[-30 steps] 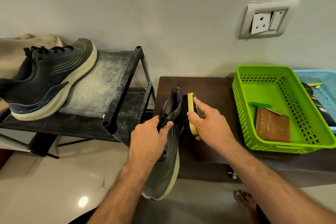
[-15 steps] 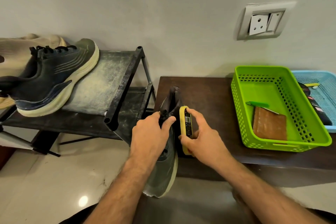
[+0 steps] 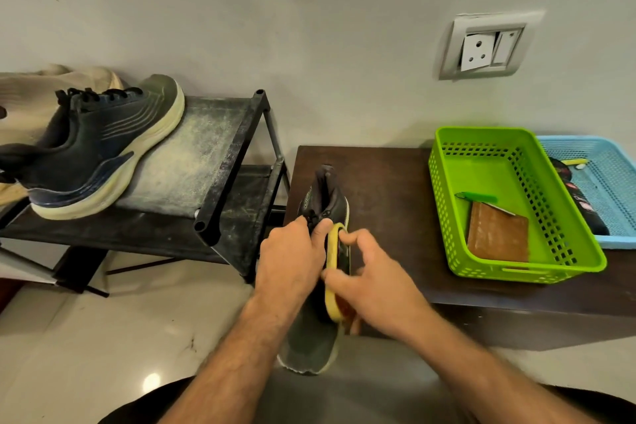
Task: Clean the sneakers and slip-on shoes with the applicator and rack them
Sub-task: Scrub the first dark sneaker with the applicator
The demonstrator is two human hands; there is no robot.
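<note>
The left hand [image 3: 292, 262] grips a dark sneaker [image 3: 318, 286] by its collar, fingers curled over the top near the laces. The shoe is held off the floor at the left front corner of the dark table [image 3: 389, 182], heel up over the table edge and toe pointing down toward the pale floor [image 3: 86, 337]. The right hand [image 3: 375, 282] holds a yellow-edged applicator [image 3: 333, 272], thumb and fingers curled round it, and presses it flat against the right side of the sneaker, just beside the left hand's thumb.

A second dark sneaker [image 3: 99, 151] with a cream sole lies on the top shelf of the black shoe rack [image 3: 220, 182], left of the table, its toe toward the wall. A beige shoe [image 3: 38, 93] sits behind it at the rack's left end.

On the right part of the table stands a green basket [image 3: 516, 262] with a brown wallet [image 3: 499, 237] and a green comb [image 3: 478, 197] inside. A blue basket [image 3: 605, 162] touches its right side. A wall socket [image 3: 488, 46] is mounted above.
</note>
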